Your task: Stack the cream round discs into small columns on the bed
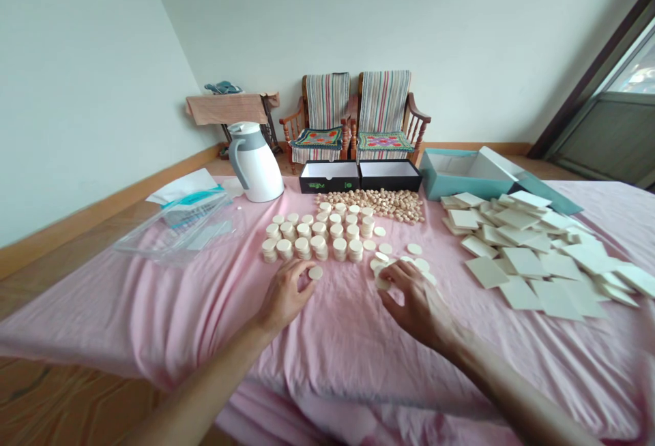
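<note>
My left hand (287, 293) pinches a pale round wooden disc (316, 273) between thumb and fingers, just in front of the stacks. Rows of short disc stacks (303, 248) stand beyond it on the pink cloth. Over to the right, my right hand (417, 303) curls over a loose scatter of the same discs (420, 264). Its thumb and fingertips close around a disc (382, 284) at the near left of that scatter. Part of the scatter is hidden under this hand.
Small wooden pieces (389, 206) lie heaped behind the stacks, before two black boxes (330, 185). Square pale tiles (527, 262) spread at right by a teal box (450, 187). At left are a white jug (260, 173) and clear plastic packaging (168, 231).
</note>
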The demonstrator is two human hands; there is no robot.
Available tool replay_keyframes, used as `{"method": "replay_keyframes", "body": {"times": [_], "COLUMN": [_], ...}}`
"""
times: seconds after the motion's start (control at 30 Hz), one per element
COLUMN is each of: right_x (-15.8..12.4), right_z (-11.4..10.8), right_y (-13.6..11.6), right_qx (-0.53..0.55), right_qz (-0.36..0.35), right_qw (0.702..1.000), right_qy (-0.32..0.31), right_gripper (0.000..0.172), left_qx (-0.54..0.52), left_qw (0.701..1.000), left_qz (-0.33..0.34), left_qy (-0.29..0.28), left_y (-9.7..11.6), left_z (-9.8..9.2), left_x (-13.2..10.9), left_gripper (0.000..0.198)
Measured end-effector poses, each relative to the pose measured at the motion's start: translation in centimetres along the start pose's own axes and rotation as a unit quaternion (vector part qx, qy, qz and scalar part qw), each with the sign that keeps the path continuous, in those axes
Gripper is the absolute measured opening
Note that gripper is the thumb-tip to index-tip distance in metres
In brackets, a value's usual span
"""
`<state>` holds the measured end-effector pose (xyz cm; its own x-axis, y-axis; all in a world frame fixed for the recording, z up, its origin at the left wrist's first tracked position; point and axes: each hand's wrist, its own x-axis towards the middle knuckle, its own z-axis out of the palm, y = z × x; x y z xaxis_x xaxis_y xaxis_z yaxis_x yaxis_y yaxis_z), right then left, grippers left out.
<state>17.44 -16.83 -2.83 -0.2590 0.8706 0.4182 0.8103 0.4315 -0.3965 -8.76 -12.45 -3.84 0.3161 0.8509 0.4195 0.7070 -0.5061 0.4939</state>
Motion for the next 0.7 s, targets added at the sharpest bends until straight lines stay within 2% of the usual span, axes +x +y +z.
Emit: {"method": "replay_keyframes", "body": {"times": [0.13, 0.27, 0.43, 0.53, 0.7], "right_x": [0.3, 0.2, 0.4, 1.1, 3.5], "right_z": [1.1, 1.6, 1.3, 1.5, 2.6], "right_y": [-2.0, -2.4, -2.1, -2.7, -4.8], "right_qx": [0.024, 0.033, 0.063, 0.059, 0.043], "right_qz": [0.007, -0.007, -0.018, -0.009, -0.021], "right_qw": [0.999, 0.996, 0.991, 0.993, 0.998], "right_qy": [-0.041, -0.085, -0.117, -0.099, -0.048], "right_gripper": [0.011, 0.023, 0.015, 0.009, 0.005], "left_qx": [-0.033, -0.063, -0.073, -0.086, -0.120], "left_qw": [0.999, 0.996, 0.996, 0.994, 0.992], "left_qz": [0.016, 0.032, 0.024, 0.029, -0.008], "left_qy": [-0.030, -0.057, -0.053, -0.053, -0.049], "left_y": [0.7, 0.9, 0.9, 1.1, 1.0], "left_z": [0.0, 0.0, 0.3, 0.4, 0.5], "left_x": [0.0, -0.1, -0.1, 0.0, 0.1], "left_gripper": [0.023, 0.029, 0.042, 0.042, 0.040]}}
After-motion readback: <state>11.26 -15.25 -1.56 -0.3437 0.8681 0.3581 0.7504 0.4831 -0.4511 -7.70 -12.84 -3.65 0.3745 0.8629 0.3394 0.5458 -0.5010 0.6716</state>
